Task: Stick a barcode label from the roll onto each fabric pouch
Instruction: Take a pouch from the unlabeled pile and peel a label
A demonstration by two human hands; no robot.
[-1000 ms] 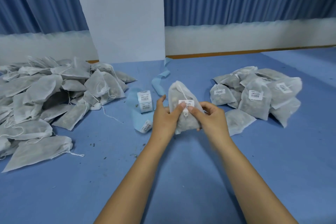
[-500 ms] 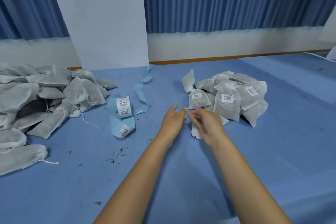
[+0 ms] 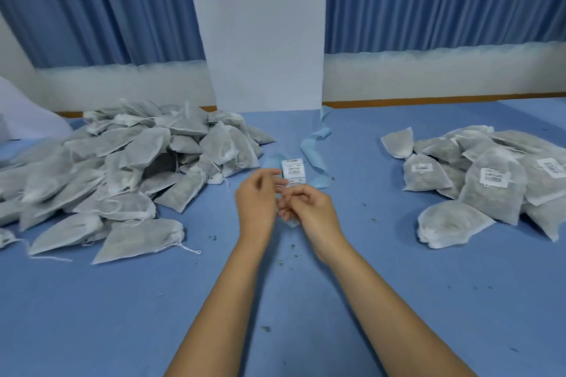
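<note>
Just beyond both hands stands the label roll (image 3: 294, 170), nearest the left hand (image 3: 258, 202), whose fingers are loosely spread; the right hand (image 3: 312, 211) is curled, its grip unclear.

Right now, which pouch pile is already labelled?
The right pile: white barcode labels show on several pouches there, while the left pile shows none.

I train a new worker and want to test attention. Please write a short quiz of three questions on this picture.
1. True or false: pouches in the right pile already carry barcode labels.
2. Where is the label roll? A between the two piles; B on a pile; C at the table's near edge.
3. Fill in: the backing strip behind the roll is ____ in colour.
Key: 1 true; 2 A; 3 blue.
</note>
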